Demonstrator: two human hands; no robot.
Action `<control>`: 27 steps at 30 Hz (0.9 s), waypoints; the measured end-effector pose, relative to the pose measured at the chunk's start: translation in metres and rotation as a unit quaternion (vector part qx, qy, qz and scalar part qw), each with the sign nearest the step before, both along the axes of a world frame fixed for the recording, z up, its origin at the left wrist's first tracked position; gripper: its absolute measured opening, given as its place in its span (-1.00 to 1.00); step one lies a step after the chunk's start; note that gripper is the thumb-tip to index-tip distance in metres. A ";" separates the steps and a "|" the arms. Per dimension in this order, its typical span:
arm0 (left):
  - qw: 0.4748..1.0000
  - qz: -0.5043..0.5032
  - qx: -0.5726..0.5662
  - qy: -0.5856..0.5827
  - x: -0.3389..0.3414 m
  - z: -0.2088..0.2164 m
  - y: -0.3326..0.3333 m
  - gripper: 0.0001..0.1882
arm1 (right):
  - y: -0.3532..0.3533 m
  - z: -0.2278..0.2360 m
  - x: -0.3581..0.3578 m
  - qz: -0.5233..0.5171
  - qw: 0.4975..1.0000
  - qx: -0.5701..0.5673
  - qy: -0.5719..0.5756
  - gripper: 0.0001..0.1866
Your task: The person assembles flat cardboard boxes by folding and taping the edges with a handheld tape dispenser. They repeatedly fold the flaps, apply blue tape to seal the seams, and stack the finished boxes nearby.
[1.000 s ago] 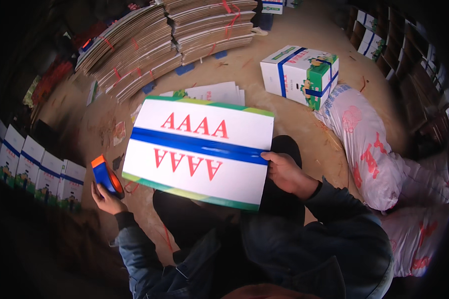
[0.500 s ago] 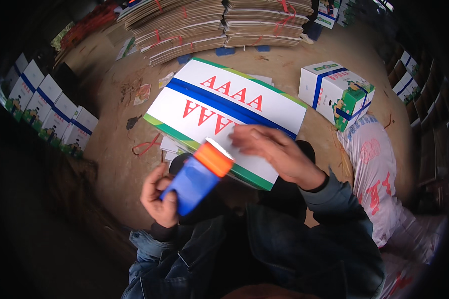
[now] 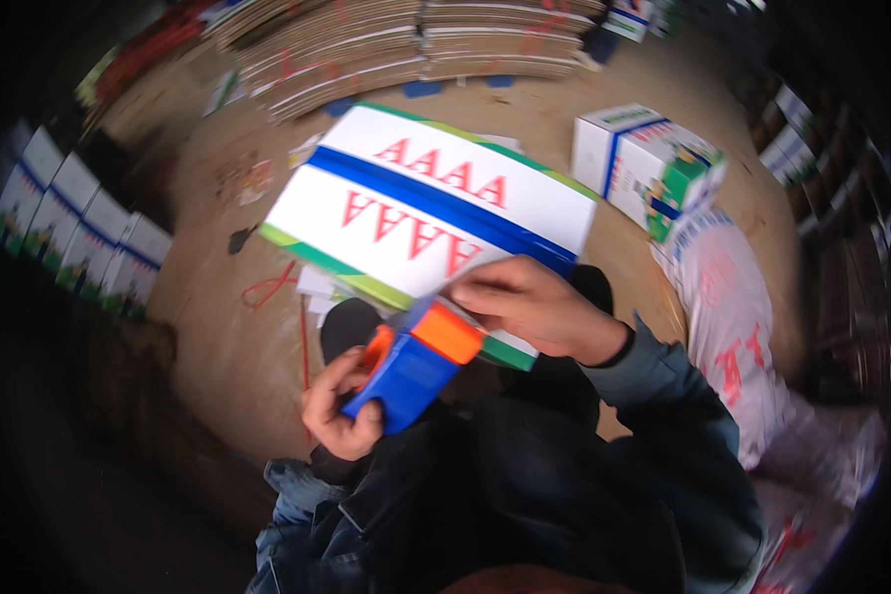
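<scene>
Already tape spans the box, ends unclear; by its near edge, left hand grips dispenser, right hand curled, hold unclear.

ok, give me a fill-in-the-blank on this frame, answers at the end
1. The left hand holds a tape dispenser whose long body is mainly coloured ____.
2. The right hand is by the end of the dispenser that is coloured ____.
3. The large lettering on the near box is ____ on white.
4. The cardboard stack is cut off by the picture's ____ edge.

Missing words: blue; orange; red; top
</scene>
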State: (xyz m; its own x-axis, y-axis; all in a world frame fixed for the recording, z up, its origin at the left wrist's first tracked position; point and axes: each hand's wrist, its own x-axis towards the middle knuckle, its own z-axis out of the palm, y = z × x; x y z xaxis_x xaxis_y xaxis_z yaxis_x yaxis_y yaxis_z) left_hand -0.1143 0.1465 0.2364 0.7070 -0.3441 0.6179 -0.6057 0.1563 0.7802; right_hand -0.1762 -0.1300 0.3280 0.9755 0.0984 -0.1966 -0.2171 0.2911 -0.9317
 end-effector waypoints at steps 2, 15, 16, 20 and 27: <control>1.000 -0.020 -0.021 -0.011 0.000 -0.001 -0.001 -0.33 | 0.000 -0.004 0.002 0.024 0.999 -0.028 -0.030 -0.71; 0.993 -0.080 -0.033 -0.081 0.001 -0.004 0.003 -0.36 | -0.004 -0.035 0.002 0.111 0.983 0.136 0.057 -0.72; 0.990 -0.100 -0.036 -0.088 0.001 -0.004 0.003 -0.36 | -0.007 -0.036 0.001 0.133 0.983 0.114 0.061 -0.69; 0.985 -0.150 -0.055 -0.064 -0.002 -0.006 0.001 -0.35 | -0.015 -0.044 -0.006 0.213 0.971 0.092 0.052 -0.60; 0.976 -0.196 -0.072 -0.056 -0.004 -0.006 -0.003 -0.39 | -0.020 -0.036 -0.014 0.281 0.956 0.057 0.068 -0.66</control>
